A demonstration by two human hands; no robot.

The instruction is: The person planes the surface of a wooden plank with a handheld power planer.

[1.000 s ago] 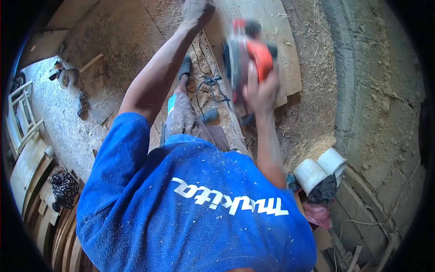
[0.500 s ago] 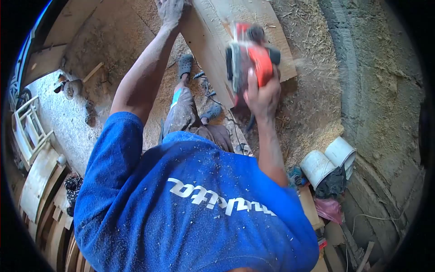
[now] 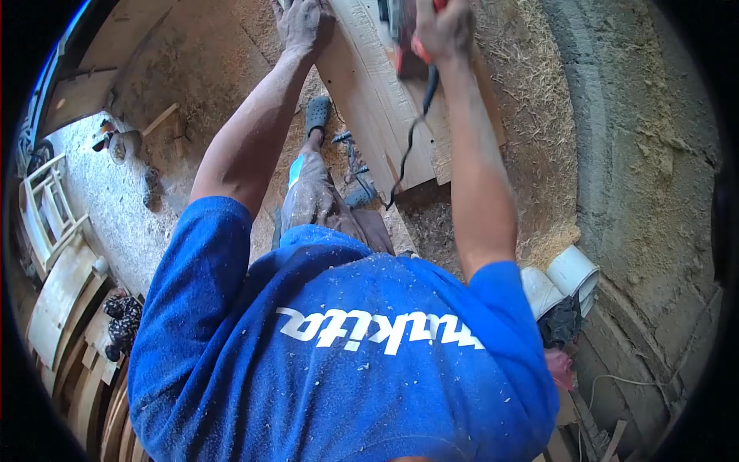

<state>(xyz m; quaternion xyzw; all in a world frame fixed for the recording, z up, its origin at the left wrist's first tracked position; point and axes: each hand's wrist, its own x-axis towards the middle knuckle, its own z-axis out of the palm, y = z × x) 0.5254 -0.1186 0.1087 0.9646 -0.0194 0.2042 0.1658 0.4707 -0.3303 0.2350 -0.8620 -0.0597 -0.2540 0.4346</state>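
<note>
Left hand (image 3: 304, 27) flat on the plank (image 3: 377, 100), near its left edge. Right hand (image 3: 443, 29) gripping a red power tool (image 3: 406, 61) on the same plank, partly out of frame. Black cord (image 3: 412, 142) trails down. Sawdust on the floor (image 3: 531, 154). White buckets (image 3: 573, 273) to the right.

Sawdust-flecked blue short-sleeved shirt (image 3: 339, 369) with white lettering, dusty grey trousers (image 3: 312, 196), dark clogs (image 3: 316, 114).

Power tool (image 3: 402, 54): orange-red body, black cord (image 3: 406, 150). Plank (image 3: 377, 100): pale tan, lengthwise grain. Shirt (image 3: 231, 369): blue, white lettering, pale shaving flecks. Buckets (image 3: 573, 271), near right: white. Cloth (image 3: 123, 316), near left: black, light-spotted.
</note>
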